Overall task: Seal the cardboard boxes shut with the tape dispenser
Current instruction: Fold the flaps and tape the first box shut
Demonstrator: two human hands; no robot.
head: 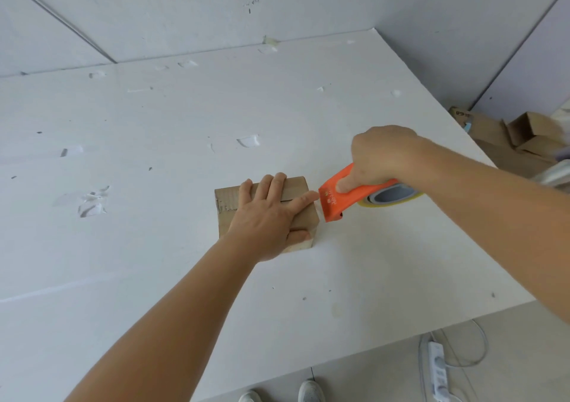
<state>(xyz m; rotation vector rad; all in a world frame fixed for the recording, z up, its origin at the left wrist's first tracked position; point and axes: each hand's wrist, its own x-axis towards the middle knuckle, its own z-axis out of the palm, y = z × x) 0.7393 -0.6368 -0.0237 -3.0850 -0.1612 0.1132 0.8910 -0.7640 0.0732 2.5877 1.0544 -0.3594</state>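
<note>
While pressing flat on the small brown cardboard box (296,216) near the middle of the white tabletop (154,247), left hand (271,213) with straight fingers, likely to keep the flaps down and stop sliding. Right hand (379,154) curled tight round the smooth orange tape dispenser (342,198), its flat end just beside the box's right edge, probably ready to cut or start a strip. Round yellowish tape roll (391,196) behind; box rough and squarish.

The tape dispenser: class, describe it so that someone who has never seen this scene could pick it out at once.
Start at the white table and find the small box near its middle, under the left hand. Just right of the box, the right hand grips the tape dispenser. It is the only bright orange thing here, with a tape roll at its back.
</note>
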